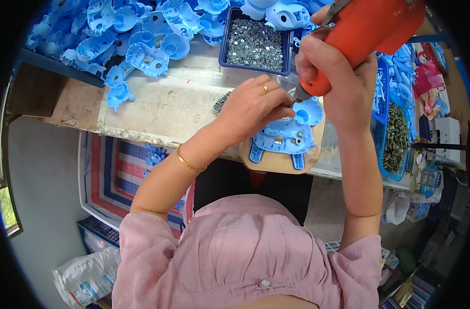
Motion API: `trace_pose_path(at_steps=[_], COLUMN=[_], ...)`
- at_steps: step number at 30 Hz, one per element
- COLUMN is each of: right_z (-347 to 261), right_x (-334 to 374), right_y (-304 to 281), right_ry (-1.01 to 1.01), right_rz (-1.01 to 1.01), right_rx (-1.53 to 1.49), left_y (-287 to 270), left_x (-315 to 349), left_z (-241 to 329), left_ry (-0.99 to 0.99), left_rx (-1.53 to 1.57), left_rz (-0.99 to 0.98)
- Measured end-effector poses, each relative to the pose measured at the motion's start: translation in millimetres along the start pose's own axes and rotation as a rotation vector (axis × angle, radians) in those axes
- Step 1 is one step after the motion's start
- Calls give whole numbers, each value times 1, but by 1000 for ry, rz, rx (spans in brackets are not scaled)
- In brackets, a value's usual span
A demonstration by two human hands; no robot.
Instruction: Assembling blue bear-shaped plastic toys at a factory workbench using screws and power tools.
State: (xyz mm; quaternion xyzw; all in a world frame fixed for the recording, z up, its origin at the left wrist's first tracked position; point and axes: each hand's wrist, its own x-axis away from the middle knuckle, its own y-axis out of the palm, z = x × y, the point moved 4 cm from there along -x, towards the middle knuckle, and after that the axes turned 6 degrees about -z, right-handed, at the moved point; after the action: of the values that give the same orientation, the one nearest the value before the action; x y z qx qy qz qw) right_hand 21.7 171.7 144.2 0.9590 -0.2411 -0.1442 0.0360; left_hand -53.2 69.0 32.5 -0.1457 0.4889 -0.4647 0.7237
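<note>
My right hand point(343, 72) is wrapped firmly round an orange power driver point(371, 31), its nose pointing down beside my left fingertips. My left hand point(253, 105) is half curled, fingers bunched at that tip; whether they pinch anything I cannot tell. Just below both hands, the light-blue plastic shell point(281, 141) lies on a tan board point(272, 166), its far side partly hidden by my left fingers and the driver. Beyond my hands stands a dark-blue tray point(253, 68) of small metal pieces; a heap of blue shells point(152, 49) spreads beyond and left of my left hand. Right of my right wrist sits a blue basket point(392, 174) of screws. The worktable point(178, 103) is pale and scuffed, with a striped-lined bin point(83, 175) below my left forearm and a grey wall point(34, 165) further left
</note>
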Motion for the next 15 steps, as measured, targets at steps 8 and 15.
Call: trace_pose_path(at_steps=[8,15], right_z=[18,5], right_x=[7,8], right_y=[-12,-13], right_ry=[-81,-306], right_rz=[-171,-145], right_rx=[-39,75], left_y=[-1,-4], left_x=[9,19], left_z=[5,4], left_ry=[-168,-143], left_rx=[194,116], left_rz=[-28,-37])
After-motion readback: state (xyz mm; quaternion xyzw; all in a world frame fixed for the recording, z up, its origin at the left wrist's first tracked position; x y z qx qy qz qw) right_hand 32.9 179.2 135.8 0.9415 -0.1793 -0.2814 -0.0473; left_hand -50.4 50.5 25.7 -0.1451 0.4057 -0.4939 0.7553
